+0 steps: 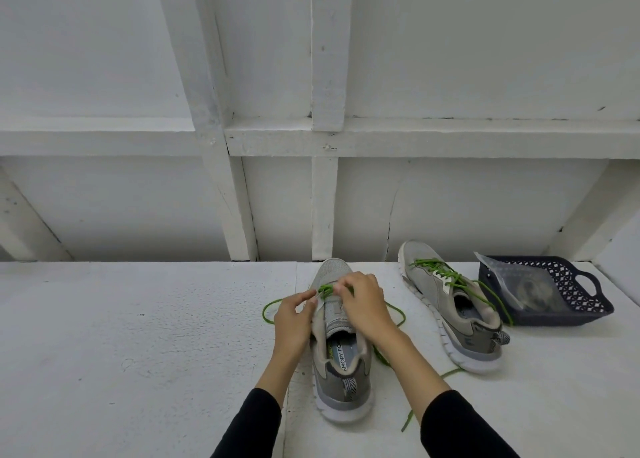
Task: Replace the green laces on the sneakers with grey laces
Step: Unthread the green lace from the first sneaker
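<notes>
The near sneaker (341,350) stands on the counter (138,336) at six o'clock, its green lace (325,289) drawn out of all but the lowest eyelets; the left hand (294,313) and right hand (363,305) have their fingers clamped on it there; the second sneaker (450,305), at three o'clock, remains fully laced; no grey lace is threaded yet; the dark basket (588,284) at three o'clock holds a clear bag (519,284), contents unclear.
</notes>
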